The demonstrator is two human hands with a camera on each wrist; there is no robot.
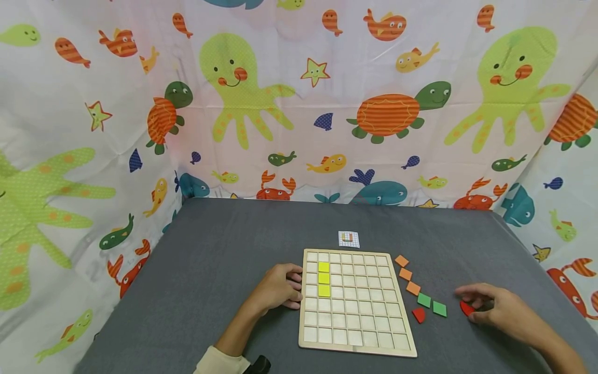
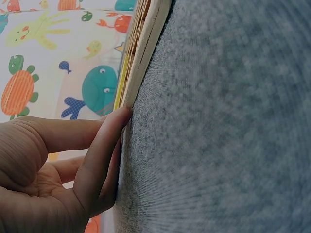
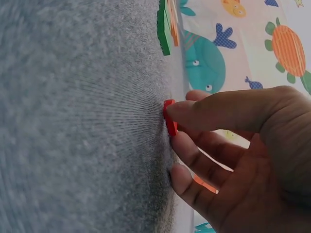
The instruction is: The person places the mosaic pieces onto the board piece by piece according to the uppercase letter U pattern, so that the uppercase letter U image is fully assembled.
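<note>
A pale wooden grid board (image 1: 336, 347) lies on the dark grey table, with three yellow square tiles (image 1: 324, 279) in one column at its upper left. At its left edge my left hand (image 1: 275, 288) touches the side with relaxed fingertips; the left wrist view shows the fingertips against the rim. Off to the right, my right hand (image 1: 502, 311) pinches a small red rounded piece (image 3: 171, 119) between thumb and fingers, low at the tabletop. Part of that piece is hidden by the fingers.
Right of the board lie three orange tiles (image 1: 405, 274), two green tiles (image 1: 439, 308) and another red rounded piece (image 1: 419, 315). A small printed pattern card (image 1: 349, 239) sits behind the board. A cloth with sea animals (image 1: 327, 182) hangs around the table (image 1: 233, 234).
</note>
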